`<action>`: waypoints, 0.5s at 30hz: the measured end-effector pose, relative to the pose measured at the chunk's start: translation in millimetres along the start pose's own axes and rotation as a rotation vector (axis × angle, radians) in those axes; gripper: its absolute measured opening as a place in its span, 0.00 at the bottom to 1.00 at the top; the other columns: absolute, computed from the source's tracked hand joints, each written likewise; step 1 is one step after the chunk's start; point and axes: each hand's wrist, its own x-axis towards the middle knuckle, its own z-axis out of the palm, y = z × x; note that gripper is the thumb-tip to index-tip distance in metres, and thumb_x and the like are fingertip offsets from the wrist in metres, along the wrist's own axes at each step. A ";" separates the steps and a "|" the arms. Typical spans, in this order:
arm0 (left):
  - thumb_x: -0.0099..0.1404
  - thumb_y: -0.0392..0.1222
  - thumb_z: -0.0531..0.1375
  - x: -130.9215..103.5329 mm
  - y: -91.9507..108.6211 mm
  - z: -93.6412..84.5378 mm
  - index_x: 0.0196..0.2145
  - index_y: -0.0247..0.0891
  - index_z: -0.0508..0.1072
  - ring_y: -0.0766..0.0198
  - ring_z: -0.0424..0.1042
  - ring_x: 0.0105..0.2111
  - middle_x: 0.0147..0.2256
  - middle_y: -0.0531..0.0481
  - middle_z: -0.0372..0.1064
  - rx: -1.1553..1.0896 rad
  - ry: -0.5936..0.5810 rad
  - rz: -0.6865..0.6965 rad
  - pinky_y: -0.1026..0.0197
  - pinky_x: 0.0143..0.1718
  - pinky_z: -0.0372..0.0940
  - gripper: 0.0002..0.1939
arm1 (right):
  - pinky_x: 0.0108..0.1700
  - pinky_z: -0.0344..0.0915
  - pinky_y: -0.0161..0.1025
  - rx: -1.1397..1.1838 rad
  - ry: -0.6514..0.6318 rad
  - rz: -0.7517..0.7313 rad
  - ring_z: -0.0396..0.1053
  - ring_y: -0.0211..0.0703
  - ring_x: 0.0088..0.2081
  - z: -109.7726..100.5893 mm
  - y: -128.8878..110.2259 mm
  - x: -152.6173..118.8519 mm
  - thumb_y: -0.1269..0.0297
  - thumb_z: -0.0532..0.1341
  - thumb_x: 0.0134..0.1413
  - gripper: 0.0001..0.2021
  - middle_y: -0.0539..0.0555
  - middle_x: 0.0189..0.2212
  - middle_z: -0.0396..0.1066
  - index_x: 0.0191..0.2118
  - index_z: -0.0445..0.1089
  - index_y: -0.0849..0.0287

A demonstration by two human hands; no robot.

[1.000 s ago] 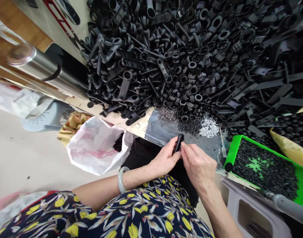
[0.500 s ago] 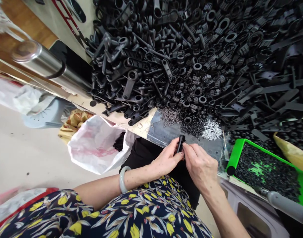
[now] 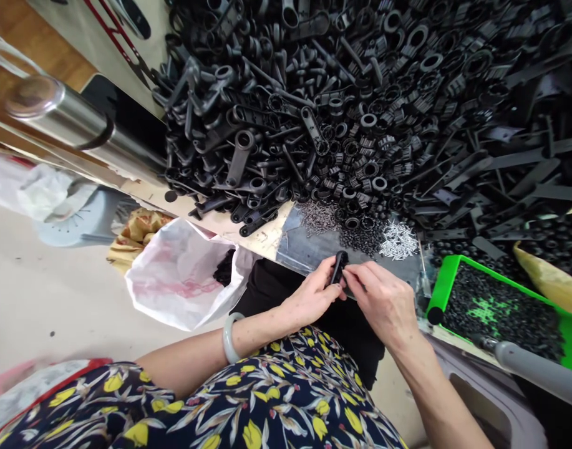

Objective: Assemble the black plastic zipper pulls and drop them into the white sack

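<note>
Left fingers [image 3: 324, 269] clasp black part [image 3: 339, 267]; right fingers [image 3: 359, 274] (pinched together) touch its side.

Both hands meet in front of the torso, by the near edge of the counter [image 3: 309, 251]. The left forearm [image 3: 199, 350] is bare and runs across the front of the body from the left, its wrist [image 3: 257, 330] nearly straight. The left hand [image 3: 304, 302] is turned thumb side up, thumb and index finger closed in a grip with a narrow gap between them. The right forearm [image 3: 438, 383] is bare too and slants forward and inward toward the same edge. The right hand [image 3: 383, 299] shows its back, knuckles bent, with the thumb and index finger brought close together right beside the left fingertips. Whether the right fingertips pinch anything is too small to tell.
</note>
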 end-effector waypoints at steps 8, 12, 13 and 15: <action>0.69 0.37 0.56 3.6 -6.2 -1.6 0.67 0.42 0.60 0.62 0.73 0.36 0.42 0.49 0.70 0.067 -0.005 0.035 0.54 0.49 0.69 0.30 | 0.40 0.65 0.37 0.102 -0.025 -0.084 0.74 0.40 0.35 8.2 9.7 1.3 0.66 0.55 0.75 0.11 0.53 0.34 0.76 0.43 0.74 0.60; 0.69 0.37 0.55 2.4 -2.6 -4.1 0.69 0.40 0.55 0.63 0.71 0.34 0.41 0.50 0.69 0.189 -0.025 0.054 0.55 0.46 0.68 0.32 | 0.39 0.64 0.37 0.068 -0.038 -0.120 0.73 0.40 0.33 8.7 11.4 3.0 0.67 0.54 0.75 0.12 0.53 0.33 0.75 0.42 0.74 0.60; 0.69 0.36 0.54 2.2 -1.7 -4.9 0.69 0.39 0.54 0.62 0.71 0.34 0.41 0.50 0.69 0.226 -0.033 0.055 0.54 0.46 0.68 0.33 | 0.38 0.63 0.37 0.054 -0.055 -0.128 0.72 0.40 0.33 8.3 11.4 4.0 0.67 0.54 0.75 0.12 0.53 0.33 0.74 0.42 0.73 0.60; 0.67 0.34 0.54 2.2 -0.3 -6.3 0.70 0.38 0.53 0.60 0.71 0.35 0.41 0.48 0.70 0.285 -0.047 0.049 0.51 0.48 0.69 0.35 | 0.37 0.62 0.38 0.020 -0.093 -0.139 0.71 0.40 0.32 7.4 9.7 6.7 0.68 0.54 0.75 0.12 0.53 0.32 0.73 0.40 0.73 0.60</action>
